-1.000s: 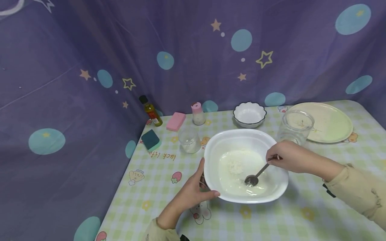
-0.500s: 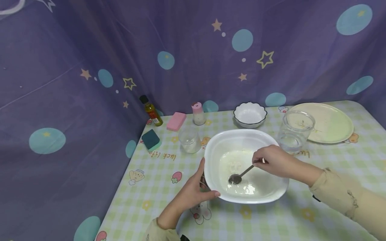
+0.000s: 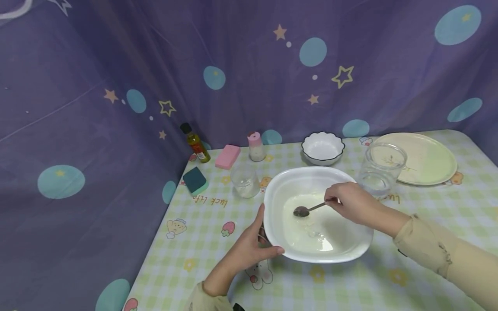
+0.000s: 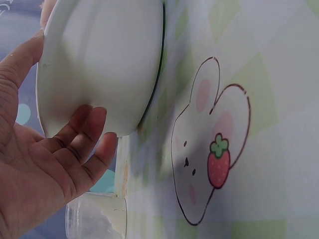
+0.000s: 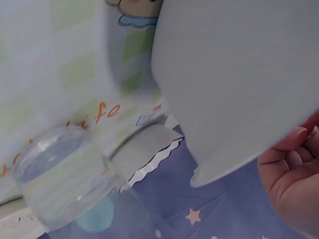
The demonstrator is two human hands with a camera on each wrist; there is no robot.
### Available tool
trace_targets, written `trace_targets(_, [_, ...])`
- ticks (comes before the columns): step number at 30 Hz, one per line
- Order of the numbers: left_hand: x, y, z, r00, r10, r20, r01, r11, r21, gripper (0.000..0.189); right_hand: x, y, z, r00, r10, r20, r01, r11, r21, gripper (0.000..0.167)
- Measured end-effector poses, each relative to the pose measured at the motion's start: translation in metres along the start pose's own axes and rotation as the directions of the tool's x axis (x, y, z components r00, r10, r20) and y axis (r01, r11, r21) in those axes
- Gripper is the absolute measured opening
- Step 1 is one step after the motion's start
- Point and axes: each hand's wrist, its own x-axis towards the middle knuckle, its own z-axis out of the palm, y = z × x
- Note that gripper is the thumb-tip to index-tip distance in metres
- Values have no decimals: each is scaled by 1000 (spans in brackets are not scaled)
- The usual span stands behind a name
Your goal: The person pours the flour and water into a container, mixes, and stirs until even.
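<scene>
A large white basin (image 3: 277, 185) holds a pale, cloudy liquid (image 3: 303, 237) with a few whitish clumps. My left hand (image 3: 249, 244) steadies the basin at its near left corner. The thumb lies over the rim, and in the left wrist view bent fingers (image 4: 94, 127) rest against the outer wall. Over the basin's right half, my right hand (image 3: 352, 201) pinches the handle of a dark metal spoon (image 3: 301, 211). The spoon's bowl is at the liquid, left of the middle. In the right wrist view the basin wall (image 5: 234, 79) hides the spoon.
Right of the basin stands a clear jar (image 3: 379, 172) of water, before a large oval plate (image 3: 435, 160). Behind is a scalloped white bowl (image 3: 323, 149). At left are a glass cup (image 3: 245, 181), pink-capped shaker (image 3: 256, 149), pink sponge (image 3: 227, 156), dark green sponge (image 3: 195, 180) and oil bottle (image 3: 197, 147).
My right hand has moved the spoon leftward through the liquid, then away from me to where the white clump lay. The left hand and the basin have stayed put.
</scene>
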Motion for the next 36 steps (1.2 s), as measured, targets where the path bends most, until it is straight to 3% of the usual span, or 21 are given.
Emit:
trace_targets(14, [-1, 2, 0, 1000, -11, 8, 11, 1000, -14, 114, -12, 7, -25, 994, 86, 70, -79, 992, -99, 22])
trace_targets(21, [-1, 2, 0, 1000, -18, 7, 18, 1000, -19, 115, -21, 13, -41, 989, 73, 126, -55, 989, -140, 28])
trace_targets(26, [-2, 3, 0, 1000, -23, 4, 23, 1000, -18, 114, -26, 16, -49, 984, 47, 172, -28, 994, -110, 32])
trace_targets(36, [-1, 3, 0, 1000, -11, 6, 11, 1000, -15, 114, -31, 14, -52, 968, -6, 249, 5, 1000, 3, 25])
